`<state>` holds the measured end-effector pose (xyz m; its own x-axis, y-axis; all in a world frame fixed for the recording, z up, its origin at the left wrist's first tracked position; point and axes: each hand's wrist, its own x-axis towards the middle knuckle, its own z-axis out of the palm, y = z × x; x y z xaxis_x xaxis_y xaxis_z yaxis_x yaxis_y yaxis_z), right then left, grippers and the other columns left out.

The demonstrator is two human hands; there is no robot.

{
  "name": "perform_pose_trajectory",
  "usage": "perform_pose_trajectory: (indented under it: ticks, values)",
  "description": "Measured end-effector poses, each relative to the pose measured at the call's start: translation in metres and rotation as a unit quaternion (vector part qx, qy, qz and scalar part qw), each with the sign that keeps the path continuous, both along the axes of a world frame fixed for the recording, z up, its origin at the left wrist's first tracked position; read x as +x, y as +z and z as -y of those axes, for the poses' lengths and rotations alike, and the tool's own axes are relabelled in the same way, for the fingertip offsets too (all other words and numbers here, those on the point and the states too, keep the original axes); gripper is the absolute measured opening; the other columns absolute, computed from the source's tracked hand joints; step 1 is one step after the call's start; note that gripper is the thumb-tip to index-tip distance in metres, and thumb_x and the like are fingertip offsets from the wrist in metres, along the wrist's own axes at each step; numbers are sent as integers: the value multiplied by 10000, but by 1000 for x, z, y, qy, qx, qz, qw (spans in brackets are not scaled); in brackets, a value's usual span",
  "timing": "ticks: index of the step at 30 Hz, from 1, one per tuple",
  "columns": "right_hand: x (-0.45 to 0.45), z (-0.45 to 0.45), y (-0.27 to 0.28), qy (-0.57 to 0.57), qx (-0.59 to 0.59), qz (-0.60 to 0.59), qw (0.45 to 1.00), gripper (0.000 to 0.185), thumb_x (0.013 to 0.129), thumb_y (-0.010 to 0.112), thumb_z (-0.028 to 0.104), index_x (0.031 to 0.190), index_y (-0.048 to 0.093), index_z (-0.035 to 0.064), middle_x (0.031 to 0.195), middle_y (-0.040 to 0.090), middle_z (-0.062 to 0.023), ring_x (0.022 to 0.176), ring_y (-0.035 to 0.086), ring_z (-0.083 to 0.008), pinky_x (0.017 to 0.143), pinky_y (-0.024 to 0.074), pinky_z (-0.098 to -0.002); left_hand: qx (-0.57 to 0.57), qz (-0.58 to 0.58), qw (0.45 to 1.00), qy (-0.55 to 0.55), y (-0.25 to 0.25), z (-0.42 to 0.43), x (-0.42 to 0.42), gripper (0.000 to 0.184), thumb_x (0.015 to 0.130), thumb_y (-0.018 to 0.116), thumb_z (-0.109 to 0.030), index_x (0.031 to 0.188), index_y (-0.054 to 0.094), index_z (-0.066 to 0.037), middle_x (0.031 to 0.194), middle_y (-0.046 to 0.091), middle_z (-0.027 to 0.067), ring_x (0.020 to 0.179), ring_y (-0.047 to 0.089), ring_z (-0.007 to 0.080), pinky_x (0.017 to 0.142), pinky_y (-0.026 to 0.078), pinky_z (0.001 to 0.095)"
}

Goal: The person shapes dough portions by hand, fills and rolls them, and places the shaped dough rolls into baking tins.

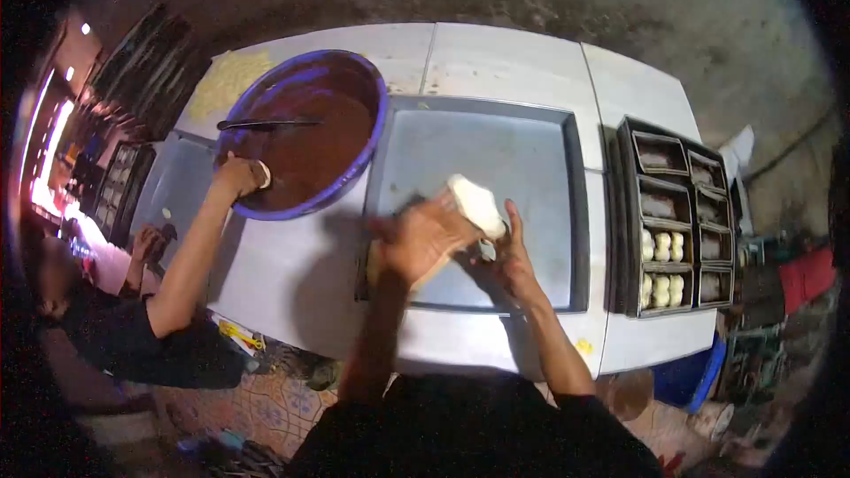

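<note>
A pale, soft piece of dough (476, 206) is held up between my two hands above a shallow metal tray (567, 212). My left hand (432, 241), slightly blurred, closes on the dough from its left side. On the lower right, my right hand (518, 261) has its fingers against the same piece, one finger pointing up beside it. A small whitish bit (487, 250) shows between the hands; I cannot tell what it is. The undersides of the fingers are hidden.
At left, a co-worker's hand (239, 175) holds something pale over a purple basin (379, 115) of brown filling with a dark utensil (266, 124). Baking tins (630, 204) stand at right, some holding dough pieces. Yellowish shreds (226, 80) lie at the table's back left.
</note>
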<state>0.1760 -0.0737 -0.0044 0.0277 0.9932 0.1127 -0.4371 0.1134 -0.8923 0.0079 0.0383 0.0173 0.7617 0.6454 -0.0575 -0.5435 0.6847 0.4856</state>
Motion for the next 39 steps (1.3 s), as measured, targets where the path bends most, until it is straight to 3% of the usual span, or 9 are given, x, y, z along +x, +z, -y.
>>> perform_pose_trajectory:
  ticks: [4, 8, 10, 13, 16, 24, 30, 32, 39]
  values:
    - [-6, -11, 8, -61, -25, 71, 995, 1173, 640, 688, 726, 1509, 57, 256, 1450, 271, -78, 1178, 429, -204, 848, 459, -359, 174, -155, 949, 211, 67, -128, -59, 1024, 847, 254, -783, 1315, 417, 114, 1225, 567, 238, 1137, 545, 332, 1017, 390, 431]
    - [-11, -15, -9, -33, -34, 15, 999, 1024, 756, 713, 559, 1505, 104, 221, 1428, 303, -87, 1187, 429, -207, 864, 463, -361, 329, -755, 560, 93, 53, -226, -110, 956, 860, 146, -780, 992, 659, 16, 825, 679, 84, 738, 646, 300, 838, 458, 395]
    - [-18, -19, -18, -31, -58, -26, 998, 943, 802, 687, 514, 1498, 128, 208, 1413, 332, -87, 1167, 450, -192, 850, 466, -354, 411, -670, 559, 263, -61, -282, -127, 931, 790, 120, -854, 672, 566, -45, 583, 530, 67, 527, 495, 204, 515, 392, 364]
    - [-21, -23, -21, -24, -50, -60, 997, 809, 871, 644, 412, 1489, 168, 196, 1400, 369, -82, 1148, 475, -162, 836, 474, -327, 162, -675, 714, -93, 29, -213, -95, 987, 726, 53, -900, 635, 571, -64, 625, 533, 84, 499, 427, 160, 440, 322, 304]
    - [-22, -23, -20, -32, -56, -70, 995, 701, 923, 603, 288, 1485, 201, 169, 1394, 391, -87, 1147, 488, -158, 828, 479, -302, 250, -680, 689, -1, 30, -211, -87, 996, 718, 29, -902, 609, 555, -64, 599, 520, 64, 474, 398, 144, 442, 318, 300]
    - [-40, -39, 25, 49, -192, -352, 915, 520, 999, 421, 344, 1327, 416, -59, 1041, 604, -142, 883, 580, -170, 743, 509, -268, 92, -168, 981, 29, 78, -38, -13, 835, 958, 197, -636, 1241, 514, 83, 1013, 647, 149, 896, 619, 208, 802, 488, 326]
    - [-42, 2, 0, -218, -55, 114, 968, 366, 989, 489, 297, 1091, 578, -43, 943, 569, -85, 742, 474, -189, 727, 425, -321, 41, -246, 948, 197, 42, 63, 3, 465, 982, 443, -354, 1240, 513, 27, 1054, 613, 134, 920, 607, 220, 807, 488, 331]
    - [-35, 24, 29, -230, 76, 562, 791, 344, 914, 569, 138, 1179, 527, -76, 1118, 499, -162, 1013, 483, -277, 834, 458, -356, 4, -263, 958, 112, 34, 68, -1, 348, 942, 522, -205, 1202, 530, 26, 1044, 610, 114, 973, 605, 177, 773, 496, 266]
    - [-7, 51, 39, -168, 90, 314, 930, 243, 796, 593, -48, 1017, 685, -7, 1183, 500, -129, 1076, 541, -247, 895, 472, -346, 250, -347, 899, 95, 20, 107, 5, 374, 910, 582, -17, 1230, 479, 147, 1037, 622, 186, 932, 659, 222, 808, 552, 273]
